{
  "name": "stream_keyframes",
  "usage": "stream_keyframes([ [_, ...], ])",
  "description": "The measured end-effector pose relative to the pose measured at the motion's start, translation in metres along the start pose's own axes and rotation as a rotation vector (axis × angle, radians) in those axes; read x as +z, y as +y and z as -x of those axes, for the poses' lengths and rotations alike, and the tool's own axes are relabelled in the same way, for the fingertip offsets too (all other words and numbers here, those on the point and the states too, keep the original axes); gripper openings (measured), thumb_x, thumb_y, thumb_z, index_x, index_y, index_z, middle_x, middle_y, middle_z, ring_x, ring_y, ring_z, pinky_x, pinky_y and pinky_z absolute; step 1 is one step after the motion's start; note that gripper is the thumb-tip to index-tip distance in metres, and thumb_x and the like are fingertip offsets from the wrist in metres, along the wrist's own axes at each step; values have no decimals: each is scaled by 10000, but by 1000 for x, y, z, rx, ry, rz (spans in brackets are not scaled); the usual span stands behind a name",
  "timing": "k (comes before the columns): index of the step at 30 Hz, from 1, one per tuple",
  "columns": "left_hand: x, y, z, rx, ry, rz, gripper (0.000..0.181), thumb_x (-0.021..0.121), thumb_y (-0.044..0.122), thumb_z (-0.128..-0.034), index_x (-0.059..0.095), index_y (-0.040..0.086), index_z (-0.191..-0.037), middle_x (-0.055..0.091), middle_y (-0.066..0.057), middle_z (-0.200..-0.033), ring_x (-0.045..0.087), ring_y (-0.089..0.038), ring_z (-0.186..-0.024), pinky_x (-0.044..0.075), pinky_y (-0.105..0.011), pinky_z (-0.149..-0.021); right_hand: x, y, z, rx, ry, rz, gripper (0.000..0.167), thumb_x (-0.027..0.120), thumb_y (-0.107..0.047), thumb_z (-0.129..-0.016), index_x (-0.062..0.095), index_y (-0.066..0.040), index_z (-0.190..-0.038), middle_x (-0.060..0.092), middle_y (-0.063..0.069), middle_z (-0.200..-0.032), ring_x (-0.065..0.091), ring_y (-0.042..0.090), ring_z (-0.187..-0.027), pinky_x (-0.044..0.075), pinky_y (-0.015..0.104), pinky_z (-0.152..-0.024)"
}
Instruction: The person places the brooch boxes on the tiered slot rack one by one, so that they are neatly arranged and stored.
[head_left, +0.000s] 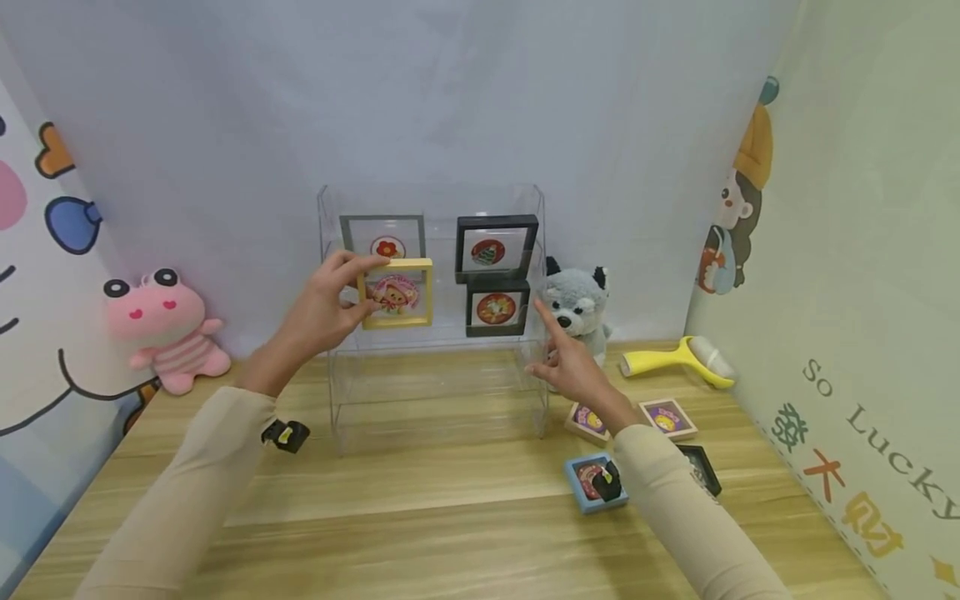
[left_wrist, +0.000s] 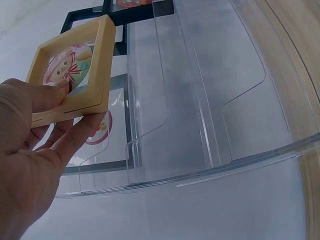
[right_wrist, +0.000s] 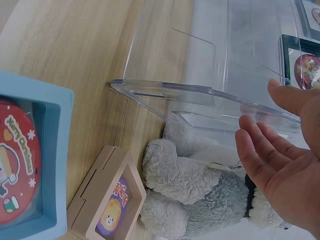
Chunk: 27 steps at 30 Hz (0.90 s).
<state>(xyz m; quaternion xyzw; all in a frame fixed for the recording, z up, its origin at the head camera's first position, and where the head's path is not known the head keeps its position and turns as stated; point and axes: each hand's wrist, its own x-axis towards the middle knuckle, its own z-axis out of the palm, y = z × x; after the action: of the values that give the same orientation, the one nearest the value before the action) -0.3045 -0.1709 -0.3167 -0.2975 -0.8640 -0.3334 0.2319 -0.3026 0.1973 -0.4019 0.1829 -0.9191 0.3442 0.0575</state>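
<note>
From afar I see the left hand point(head_left: 326, 307), fingers pinching the yellow frame point(head_left: 397, 295) before the grey frame point(head_left: 382, 220) on the clear rack point(head_left: 431, 379), and the right hand point(head_left: 572, 367), fingers released, beside it.

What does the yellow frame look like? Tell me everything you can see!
The yellow frame is square, looks like plastic, and has a see-through middle with a round pink badge showing a cartoon figure with a red bow. It's held roughly upright, pinched at one side by the left hand, in front of a gray frame on the clear stand. Whether it touches the stand, I can't tell.
</note>
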Motion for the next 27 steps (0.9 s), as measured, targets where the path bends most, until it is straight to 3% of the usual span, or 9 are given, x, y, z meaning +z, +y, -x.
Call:
stream_keyframes([
  [7, 9, -7, -11, 0, -9, -31, 569, 645, -150, -869, 566, 75, -1385, 466, -210, -1130, 538, -328, -971, 612, -458, -755, 0, -3, 1, -1, -4, 2, 1000, 754, -140, -895, 86, -328, -1615, 609, 180, -1021, 670, 250, -809, 570, 403, -727],
  [11, 12, -11, -14, 9, -19, -77, 538, 635, -130, -886, 565, 76, -1378, 451, -216, -1136, 512, -320, -908, 602, -442, -717, 0, -3, 1, -5, -3, 5, 993, 753, -142, -897, 91, -318, -1615, 607, 175, -1013, 672, 251, -812, 571, 407, -729],
  [18, 21, -21, -12, 48, -28, -152, 548, 642, -119, -871, 554, 111, -1361, 466, -238, -1150, 552, -343, -837, 511, -397, -650, 0, -3, 2, 2, -4, 6, 994, 755, -141, -894, 94, -321, -1615, 605, 167, -1008, 663, 238, -808, 564, 396, -721],
  [27, 30, -26, -10, 40, -94, -187, 563, 666, -138, -841, 567, 106, -1338, 492, -237, -1128, 596, -372, -911, 577, -475, -762, 0, -2, 1, 0, -2, 4, 994, 753, -139, -895, 92, -321, -1615, 604, 171, -1019, 666, 245, -815, 565, 401, -723],
])
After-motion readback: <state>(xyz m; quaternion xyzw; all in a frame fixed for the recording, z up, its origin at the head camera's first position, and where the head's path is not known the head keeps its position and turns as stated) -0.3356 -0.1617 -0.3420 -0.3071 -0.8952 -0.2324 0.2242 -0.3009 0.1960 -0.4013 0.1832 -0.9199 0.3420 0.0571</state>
